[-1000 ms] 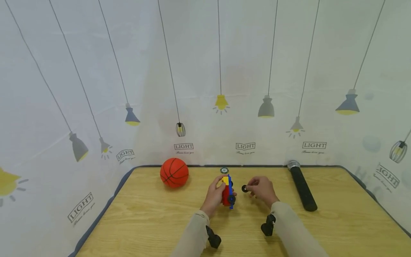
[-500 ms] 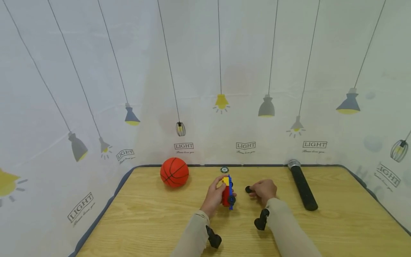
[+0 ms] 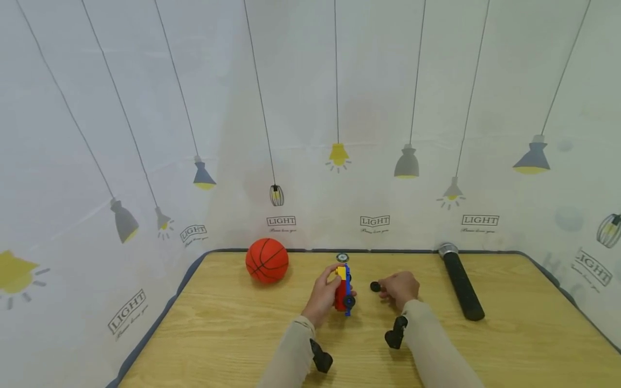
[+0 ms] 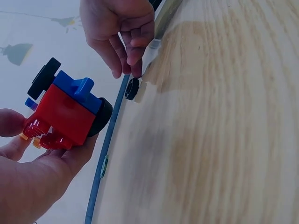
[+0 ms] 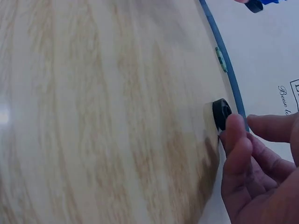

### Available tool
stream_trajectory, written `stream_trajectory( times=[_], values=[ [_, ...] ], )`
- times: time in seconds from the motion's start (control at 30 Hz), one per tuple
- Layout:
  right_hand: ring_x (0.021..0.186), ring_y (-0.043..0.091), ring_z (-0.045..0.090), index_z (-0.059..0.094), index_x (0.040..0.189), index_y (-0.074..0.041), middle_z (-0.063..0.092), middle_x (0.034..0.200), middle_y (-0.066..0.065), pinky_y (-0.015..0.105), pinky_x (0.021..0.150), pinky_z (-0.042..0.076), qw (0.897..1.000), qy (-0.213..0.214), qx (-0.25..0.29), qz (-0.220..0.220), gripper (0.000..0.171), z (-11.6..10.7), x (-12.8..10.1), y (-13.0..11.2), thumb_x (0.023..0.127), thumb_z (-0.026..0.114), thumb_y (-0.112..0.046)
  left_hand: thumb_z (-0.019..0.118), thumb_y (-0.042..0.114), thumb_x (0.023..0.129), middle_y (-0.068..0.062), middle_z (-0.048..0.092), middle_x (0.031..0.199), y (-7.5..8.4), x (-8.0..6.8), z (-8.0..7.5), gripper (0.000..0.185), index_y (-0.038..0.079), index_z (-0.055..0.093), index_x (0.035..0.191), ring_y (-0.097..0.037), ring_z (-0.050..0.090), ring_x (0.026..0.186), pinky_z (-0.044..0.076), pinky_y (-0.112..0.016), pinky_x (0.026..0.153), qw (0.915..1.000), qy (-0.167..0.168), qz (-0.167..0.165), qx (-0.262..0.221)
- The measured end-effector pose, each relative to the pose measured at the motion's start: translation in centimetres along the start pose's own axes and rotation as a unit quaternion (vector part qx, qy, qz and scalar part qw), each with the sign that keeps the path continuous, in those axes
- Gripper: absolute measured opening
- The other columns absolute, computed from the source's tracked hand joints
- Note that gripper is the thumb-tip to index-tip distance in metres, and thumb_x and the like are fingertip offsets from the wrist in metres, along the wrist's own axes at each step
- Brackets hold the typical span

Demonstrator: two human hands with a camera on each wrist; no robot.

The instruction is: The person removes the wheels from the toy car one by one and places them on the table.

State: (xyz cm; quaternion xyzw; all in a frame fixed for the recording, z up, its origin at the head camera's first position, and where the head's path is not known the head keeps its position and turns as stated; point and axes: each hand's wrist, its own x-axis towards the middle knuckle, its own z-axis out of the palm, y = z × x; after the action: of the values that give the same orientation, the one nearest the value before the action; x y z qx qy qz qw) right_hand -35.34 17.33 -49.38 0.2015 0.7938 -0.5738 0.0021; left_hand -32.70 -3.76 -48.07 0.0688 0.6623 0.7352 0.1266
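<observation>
In the head view my left hand grips a toy car built of red, yellow and blue blocks, tipped on its side above the table. The left wrist view shows the car's red body, blue base and black wheels, with thumb and fingers around its lower end. To the right, my right hand pinches a loose black toy wheel at its fingertips, low over the tabletop. The right wrist view shows that wheel against the fingertips; whether it touches the table is hard to tell.
An orange-red basketball stands at the table's back left. At the right lies a black microphone with a silver head. A small round disc lies by the back edge of the wooden table. Printed wall cloth rises behind.
My right hand has drawn slightly right and down, away from the car, with the wheel at its fingertips; over the last half second it barely moves. The left hand keeps holding the car.
</observation>
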Motion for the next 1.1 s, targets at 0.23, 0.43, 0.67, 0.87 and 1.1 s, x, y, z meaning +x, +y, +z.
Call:
stream_trajectory(
  times=[0.23, 0.43, 0.67, 0.87, 1.1],
  values=[
    [0.057, 0.014, 0.071, 0.052, 0.135, 0.013, 0.076, 0.083, 0.014, 0.03, 0.055, 0.057, 0.995, -0.057, 0.081, 0.02, 0.046, -0.6, -0.4, -0.1, 0.098, 0.057, -0.014, 0.039, 0.023, 0.11, -0.026, 0.063, 0.128, 0.4, -0.2, -0.1, 0.04, 0.02, 0.042, 0.149, -0.026, 0.074, 0.1, 0.059, -0.039, 0.088, 0.9998, 0.008, 0.01, 0.014],
    [0.065, 0.015, 0.074, 0.052, 0.138, 0.011, 0.073, 0.109, 0.025, 0.031, 0.063, 0.061, 0.988, -0.098, 0.116, 0.019, 0.044, -0.4, -0.5, -0.1, 0.101, 0.053, -0.014, 0.039, 0.021, 0.11, -0.026, 0.064, 0.124, 0.3, -0.1, 0.1, 0.039, 0.022, 0.044, 0.148, -0.031, 0.074, 0.104, 0.059, -0.04, 0.09, 1.0, 0.005, 0.004, 0.006],
    [0.074, 0.015, 0.074, 0.048, 0.141, 0.009, 0.061, 0.132, 0.031, 0.029, 0.065, 0.059, 0.986, -0.127, 0.111, 0.011, 0.047, -0.4, -1.0, 0.0, 0.102, 0.05, -0.016, 0.039, 0.021, 0.109, -0.028, 0.062, 0.129, -0.3, 0.1, 0.3, 0.04, 0.021, 0.044, 0.148, -0.03, 0.074, 0.103, 0.059, -0.036, 0.084, 0.9999, -0.001, -0.004, 0.009],
    [0.076, 0.016, 0.074, 0.057, 0.134, 0.005, 0.069, 0.119, 0.026, 0.032, 0.068, 0.059, 0.988, -0.139, 0.041, -0.046, 0.038, -0.8, -2.4, -0.7, 0.104, 0.052, -0.018, 0.043, 0.022, 0.107, -0.028, 0.065, 0.127, -0.6, 0.3, 0.5, 0.041, 0.022, 0.045, 0.148, -0.022, 0.075, 0.097, 0.06, -0.036, 0.084, 0.9999, 0.002, -0.01, 0.012],
    [0.075, 0.016, 0.069, 0.065, 0.121, 0.003, 0.072, 0.104, 0.017, 0.036, 0.066, 0.056, 0.97, -0.178, -0.03, -0.163, 0.028, -1.6, -4.7, -1.7, 0.101, 0.057, -0.015, 0.048, 0.02, 0.107, -0.029, 0.065, 0.129, -0.7, 0.6, 0.8, 0.043, 0.021, 0.043, 0.15, -0.025, 0.075, 0.102, 0.06, -0.036, 0.083, 0.9999, 0.002, -0.013, 0.009]
  ],
)
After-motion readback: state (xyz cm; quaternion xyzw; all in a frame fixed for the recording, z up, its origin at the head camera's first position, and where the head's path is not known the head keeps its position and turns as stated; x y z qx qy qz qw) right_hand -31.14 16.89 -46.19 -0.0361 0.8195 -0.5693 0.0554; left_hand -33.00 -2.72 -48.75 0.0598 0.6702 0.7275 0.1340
